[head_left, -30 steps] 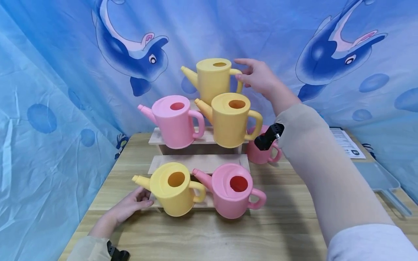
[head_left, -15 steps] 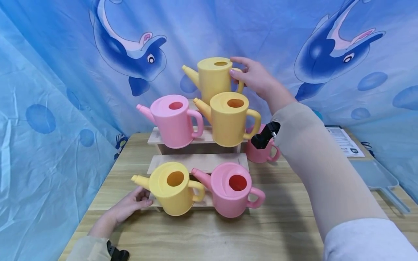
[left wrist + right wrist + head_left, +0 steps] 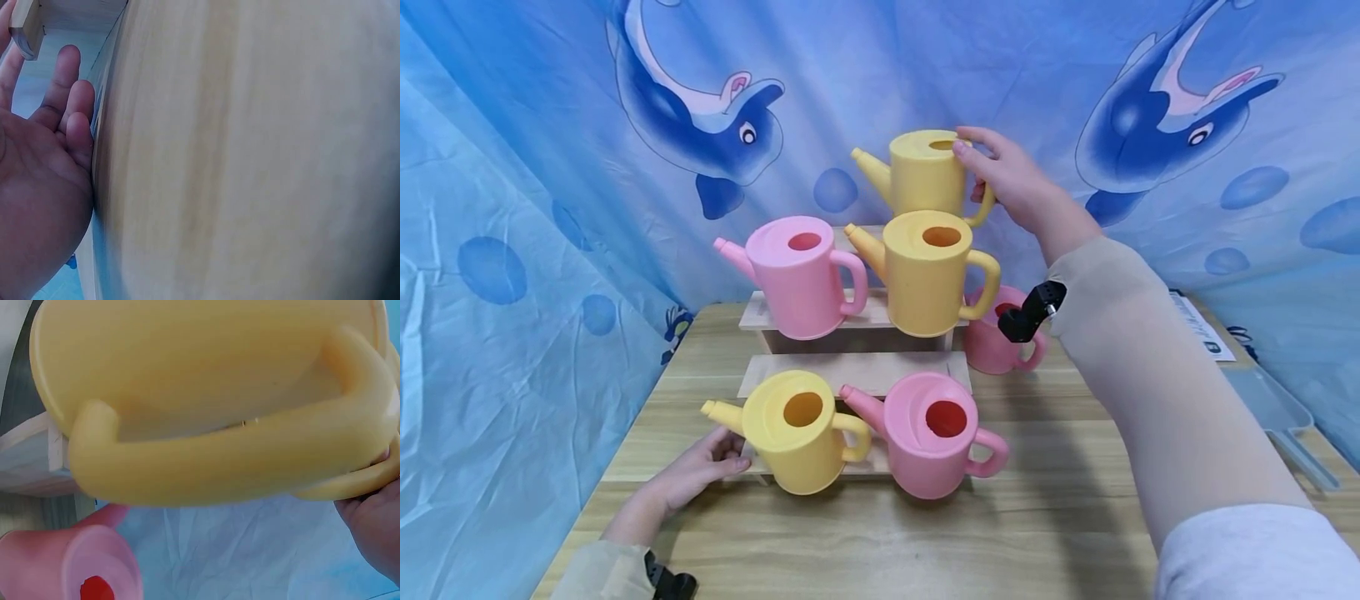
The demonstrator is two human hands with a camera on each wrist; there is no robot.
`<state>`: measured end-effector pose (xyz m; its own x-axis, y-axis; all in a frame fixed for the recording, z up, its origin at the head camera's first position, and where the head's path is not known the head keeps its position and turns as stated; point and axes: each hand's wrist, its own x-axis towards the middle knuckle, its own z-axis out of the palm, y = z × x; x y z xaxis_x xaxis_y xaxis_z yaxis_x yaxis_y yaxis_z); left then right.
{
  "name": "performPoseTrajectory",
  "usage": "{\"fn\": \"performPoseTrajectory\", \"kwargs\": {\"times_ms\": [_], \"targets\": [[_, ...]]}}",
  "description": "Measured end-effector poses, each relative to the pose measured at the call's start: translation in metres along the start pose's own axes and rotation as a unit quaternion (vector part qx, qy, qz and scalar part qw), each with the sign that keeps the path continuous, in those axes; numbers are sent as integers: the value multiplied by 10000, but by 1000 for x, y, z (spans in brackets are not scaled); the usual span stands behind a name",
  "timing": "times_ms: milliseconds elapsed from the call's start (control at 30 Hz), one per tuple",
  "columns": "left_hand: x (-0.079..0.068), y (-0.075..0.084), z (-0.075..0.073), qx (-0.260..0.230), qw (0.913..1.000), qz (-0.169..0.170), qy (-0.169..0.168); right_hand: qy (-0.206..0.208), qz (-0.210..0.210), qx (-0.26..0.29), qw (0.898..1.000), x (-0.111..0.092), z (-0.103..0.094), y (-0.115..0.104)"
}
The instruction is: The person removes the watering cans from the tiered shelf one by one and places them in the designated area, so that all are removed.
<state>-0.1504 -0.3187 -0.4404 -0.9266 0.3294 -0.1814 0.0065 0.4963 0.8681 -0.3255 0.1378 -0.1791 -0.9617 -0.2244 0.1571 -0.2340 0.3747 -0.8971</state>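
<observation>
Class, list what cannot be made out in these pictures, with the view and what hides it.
Head: base of the rear yellow plastic watering can, behind the nearer orange-yellow plastic can.
Head: part of the rightmost pink plastic watering can, behind the black wrist camera.
Head: words on the white printed paper sheet, too small, partly behind the beige right sleeve.
Left wrist: rest of the left hand, beyond the left edge.

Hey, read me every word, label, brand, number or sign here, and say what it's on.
Nothing legible.
Sheet, far right: print and a dark square mark, too small to read.
Cans: no lettering shows.
Curtain: pictures, no lettering visible.
</observation>
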Motion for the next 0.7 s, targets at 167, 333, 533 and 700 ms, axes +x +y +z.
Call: {"fn": "performPoseTrajectory", "kwargs": {"times_ms": [167, 333, 533, 700], "targets": [[0, 1, 0, 20, 10000, 41, 0, 345, 121, 184, 9992, -2, -2, 4], [0, 1, 1, 53, 10000, 72, 20, 642, 104, 549, 9964, -6, -8, 8], [0, 0, 2, 2, 9999, 156, 48, 877, 185, 753, 9931, -12, -16, 9], [-2, -1, 2, 101, 9998, 129, 67, 965, 255, 1019, 9898, -15, -19, 9]]}}
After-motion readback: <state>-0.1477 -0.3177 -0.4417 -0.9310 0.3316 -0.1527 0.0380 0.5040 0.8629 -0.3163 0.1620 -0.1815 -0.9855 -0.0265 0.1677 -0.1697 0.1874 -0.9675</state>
